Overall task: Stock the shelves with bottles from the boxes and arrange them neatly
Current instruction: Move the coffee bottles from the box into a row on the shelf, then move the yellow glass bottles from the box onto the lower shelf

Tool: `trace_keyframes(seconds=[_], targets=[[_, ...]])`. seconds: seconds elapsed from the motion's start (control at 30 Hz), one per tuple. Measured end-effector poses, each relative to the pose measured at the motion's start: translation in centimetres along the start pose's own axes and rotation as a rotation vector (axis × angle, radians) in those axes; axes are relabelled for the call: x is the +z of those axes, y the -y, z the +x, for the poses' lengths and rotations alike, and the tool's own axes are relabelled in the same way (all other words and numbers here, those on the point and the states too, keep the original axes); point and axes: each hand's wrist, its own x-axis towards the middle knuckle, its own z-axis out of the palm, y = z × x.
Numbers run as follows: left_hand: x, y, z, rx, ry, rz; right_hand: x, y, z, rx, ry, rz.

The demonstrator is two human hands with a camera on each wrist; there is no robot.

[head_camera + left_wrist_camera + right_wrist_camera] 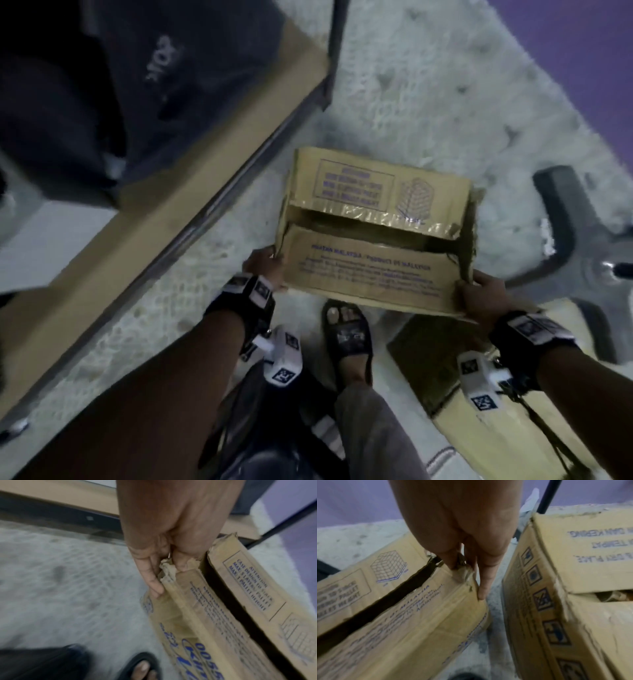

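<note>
A worn cardboard box [373, 233] with blue print sits between my hands above the pale floor, its top flaps nearly closed with a dark gap between them. My left hand [265, 269] pinches the box's near left corner [169, 568], thumb on top and fingers down the side. My right hand [479, 294] pinches the near right corner [464, 572] the same way. No bottles show; the box's inside is hidden. A shelf board [171, 192] with a dark metal frame runs diagonally at the left.
A second cardboard box [455, 373] stands on the floor at my right, close beside the held one [573, 588]. My sandalled foot [346, 329] is just under the box's near edge. A grey chair base [575, 246] lies at the right. A purple wall is behind.
</note>
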Motion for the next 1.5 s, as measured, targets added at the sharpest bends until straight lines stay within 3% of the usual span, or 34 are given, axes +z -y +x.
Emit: trace_keyframes(seconds=[0.13,0.2,0.3,0.43,0.53,0.63,0.8,0.9,1.03,1.3,1.5], targets=[[1.4,-7.8,3.3,0.203,-0.068,0.324,-0.7,-0.4,1.2,0.132,0.077,0.081],[1.2,-9.9,4.5,0.208,-0.135,0.403,0.0,0.7,1.6,0.159,0.141,0.154],[0.4,-11.2,5.7,0.186,-0.2,0.335,1.9,3.6,1.9,0.13,0.218,0.248],[-1.8,-10.7,6.2,0.26,-0.28,0.227,4.7,7.5,2.1,0.073,0.295,0.338],[-3.2,-9.0,5.7,0.191,-0.206,0.207,5.3,8.3,1.7,0.105,0.306,0.325],[-3.7,-6.7,4.2,0.156,-0.063,0.191,5.3,7.6,0.1,0.108,0.337,0.279],[-4.5,-0.3,-3.2,0.225,0.078,0.255,6.6,5.9,-5.1,-0.015,0.345,-0.129],[-6.3,4.9,-8.1,0.233,0.163,0.368,8.2,5.9,-10.5,-0.123,0.389,-0.446],[-11.4,12.3,-14.0,0.22,0.218,0.457,12.0,6.7,-19.7,-0.301,0.472,-0.659],[-21.8,25.0,-25.0,0.206,0.218,0.512,17.7,5.8,-37.4,-0.559,0.481,-0.626],[-21.4,29.9,-28.9,0.122,0.186,0.528,18.9,0.8,-41.7,-0.579,0.564,-0.573]])
